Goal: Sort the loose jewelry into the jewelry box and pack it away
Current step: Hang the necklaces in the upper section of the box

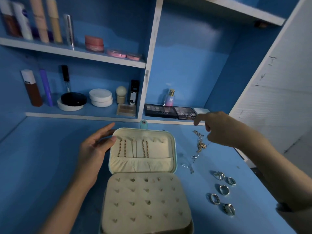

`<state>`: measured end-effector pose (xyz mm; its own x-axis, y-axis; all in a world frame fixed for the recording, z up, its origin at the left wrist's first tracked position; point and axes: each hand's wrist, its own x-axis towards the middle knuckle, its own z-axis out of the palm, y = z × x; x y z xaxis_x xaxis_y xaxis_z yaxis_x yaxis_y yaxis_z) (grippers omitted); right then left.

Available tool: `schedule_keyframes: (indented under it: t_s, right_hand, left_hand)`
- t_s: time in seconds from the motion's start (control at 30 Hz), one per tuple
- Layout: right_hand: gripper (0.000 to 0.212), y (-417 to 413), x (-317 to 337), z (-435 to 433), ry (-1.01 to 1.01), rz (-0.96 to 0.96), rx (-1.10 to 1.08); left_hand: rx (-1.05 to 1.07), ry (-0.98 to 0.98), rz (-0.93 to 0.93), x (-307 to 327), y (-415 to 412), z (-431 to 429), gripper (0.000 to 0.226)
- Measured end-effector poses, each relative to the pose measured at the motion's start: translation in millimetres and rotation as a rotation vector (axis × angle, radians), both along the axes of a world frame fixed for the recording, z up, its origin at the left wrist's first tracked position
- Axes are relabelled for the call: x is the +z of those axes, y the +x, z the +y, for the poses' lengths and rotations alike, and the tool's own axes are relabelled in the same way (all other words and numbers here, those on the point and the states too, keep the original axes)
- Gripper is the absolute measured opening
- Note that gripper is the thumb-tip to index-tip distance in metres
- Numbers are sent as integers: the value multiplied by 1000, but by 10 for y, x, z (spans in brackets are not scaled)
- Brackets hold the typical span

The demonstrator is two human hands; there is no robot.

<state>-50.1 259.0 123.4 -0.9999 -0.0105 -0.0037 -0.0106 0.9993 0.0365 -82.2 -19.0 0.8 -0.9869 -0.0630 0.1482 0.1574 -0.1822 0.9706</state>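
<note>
The jewelry box (152, 205) lies open on the counter (50, 166); the left hand (94, 149), fingers straight, touches its lid; the right hand (221, 130) pinches a tangled necklace (200, 144); behind sit a NUDES palette (160, 110), a MATTE palette (185, 113) and an SB bottle (170, 98).

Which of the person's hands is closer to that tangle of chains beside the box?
Right. The right hand is directly at the tangled chains, fingers curled; the left hand rests on the jewelry box lid's left edge, across the box.
</note>
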Motion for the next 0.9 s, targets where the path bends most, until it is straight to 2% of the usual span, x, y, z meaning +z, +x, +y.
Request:
schedule_keyframes:
  t_s: [0.13, 0.2, 0.27, 0.37, 0.53, 0.6, 0.7, 0.83, 0.9]
  right_hand:
    - [31, 4, -92, -35, 314, 31, -124]
    - [19, -29, -82, 10, 319, 77, -147]
    - [8, -71, -32, 98, 116, 50, -154]
    - [16, -93, 102, 190, -420, -66, -191]
    - [19, -52, 296, 147, -1194, 16, -144]
    - [24, -58, 344, 77, -1421, 26, -115]
    - [19, -46, 409, -60, -1533, 39, -44]
    - [23, -16, 468, -226, -1411, 33, 51]
    - [19, -26, 489, -292, -1417, 56, 127]
  left_hand:
    - [-5, -4, -1, 0, 1, -4, 41]
    - [-2, 0, -1, 4, 4, -4, 42]
    - [-2, 1, -3, 10, 6, 2, 42]
    - [-3, 1, -5, 18, 7, 5, 42]
    - [-8, 6, -11, 26, 15, 7, 41]
    - [-7, 9, -9, 26, 18, 9, 41]
    - [-7, 7, -7, 18, 16, 2, 40]
    - [-10, 14, -9, 15, 12, 3, 40]
    - [-11, 11, -8, 14, 8, 5, 40]
